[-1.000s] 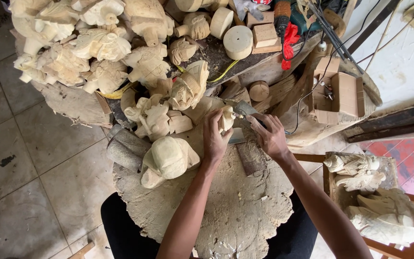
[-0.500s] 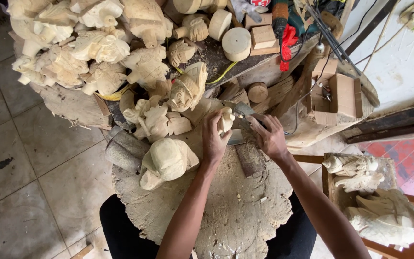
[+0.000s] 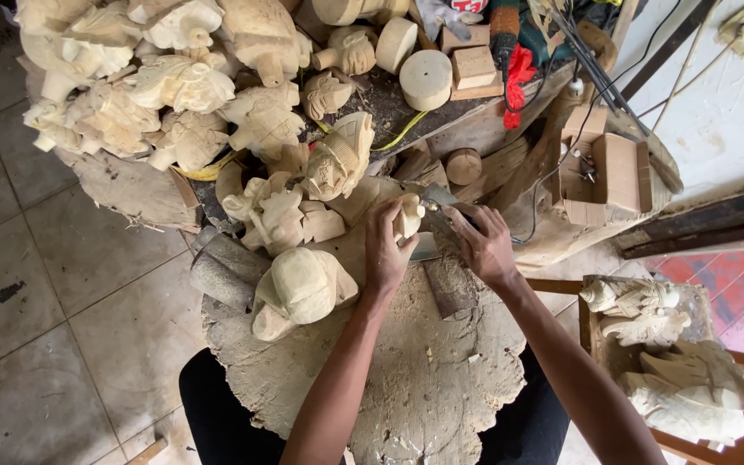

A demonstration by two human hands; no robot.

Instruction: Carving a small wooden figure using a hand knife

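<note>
1. A small pale wooden carving (image 3: pixel 408 215) is held upright at the far edge of the round wooden block (image 3: pixel 406 387), which serves as the work surface above the person's lap.
2. The left hand (image 3: pixel 387 250) is clenched around the carving, with the fingers wrapped over its near side.
3. The right hand (image 3: pixel 484 245) is closed on a metal blade tool (image 3: pixel 437 200), whose tip is laid against the carving's right side.
4. Just right of the carving, a flat dark slab (image 3: pixel 448 288) is seen lying on the block beneath the right wrist.
5. On the left part of the block, a larger rounded carving (image 3: pixel 299 288) is found lying on its side, touching a grey cylinder (image 3: pixel 221 269) at the block's left rim.
6. Just beyond the block, a cluster of small carved figures (image 3: pixel 282 215) and a carved head (image 3: pixel 337 159) are noted.
7. Farther beyond the block and to its left, a heap of pale carvings (image 3: pixel 148 77) is piled on a bench.
8. Beyond the block to its right, round wooden discs (image 3: pixel 425 77), square wooden blocks (image 3: pixel 474 65), a red cloth (image 3: pixel 518 73) and black cables (image 3: pixel 596 77) are recorded.
9. To the right of the block, finished carvings (image 3: pixel 673 370) are stacked on a wooden frame.
10. To the left of the block, a grey tiled floor (image 3: pixel 53 293) is visible.
</note>
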